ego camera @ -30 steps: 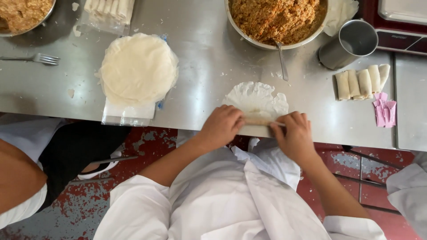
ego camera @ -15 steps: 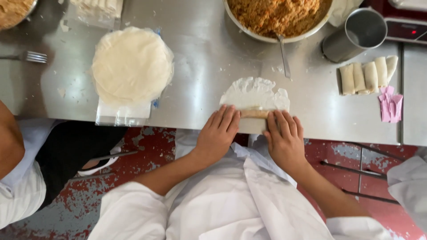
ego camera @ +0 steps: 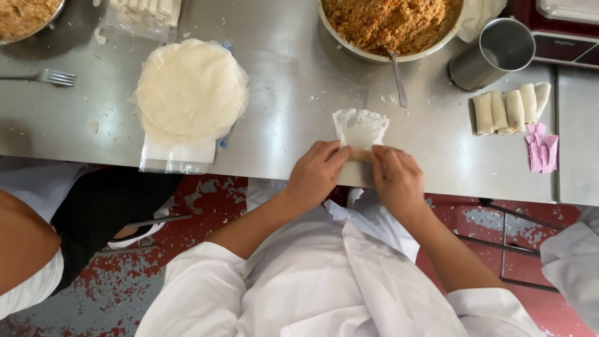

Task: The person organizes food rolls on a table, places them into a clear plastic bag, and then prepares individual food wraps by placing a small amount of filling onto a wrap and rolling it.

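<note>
Head view: the left hand (ego camera: 317,171) and the right hand (ego camera: 395,176) meet at the near edge of the steel table (ego camera: 293,68), both pressed onto a half-rolled wrapper (ego camera: 360,130) with a strip of brown filling showing between the thumbs. The fingers of each hand are curled down and closed over the rolled near end, fingertips tucked against it; the thin far flap lies flat on the table at 12 o'clock from the hands, its sides already folded inward.

The wrapper looks light, soft and paper-thin, so it would likely tear if pulled hard or pinched at the flap. The firmer place to take hold is the filled roll itself, with flat fingers spread along its length.

At 10 o'clock from the hands sits a stack of round wrappers (ego camera: 190,90) on a clear plastic sheet, well apart. At 12 o'clock a large metal bowl of filling (ego camera: 390,24) has a spoon (ego camera: 397,78) leaning out toward the wrapper, near but not touching it. At 2 o'clock stands a metal cup (ego camera: 491,53), with four finished rolls (ego camera: 510,108) just beside it and pink paper scraps (ego camera: 541,146) farther right. A fork (ego camera: 47,77) lies at 9 o'clock, far left. Nothing lies between the hands and the flap.
</note>
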